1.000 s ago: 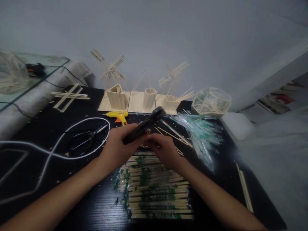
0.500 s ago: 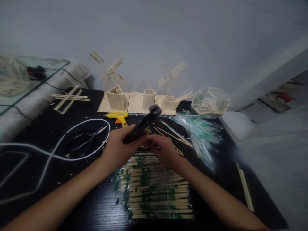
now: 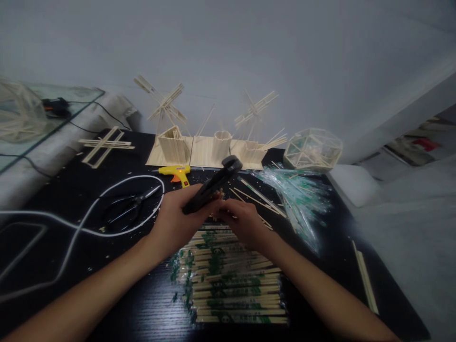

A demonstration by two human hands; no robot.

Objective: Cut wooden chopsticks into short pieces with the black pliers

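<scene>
Left hand (image 3: 174,211) has fingers wrapped round the black tool (image 3: 210,187), angled toward one o'clock; steady it, since the right hand's (image 3: 245,221) grip I cannot tell.

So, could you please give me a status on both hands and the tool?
Left hand gripping black tool; right hand close beside left, grip hidden. Wrapped chopsticks laid out on near side. Yellow glue gun just beyond left hand.

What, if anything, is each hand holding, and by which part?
The left hand grips a black tool by its near end, its rounded far end free. What the right hand holds cannot be told.
</scene>
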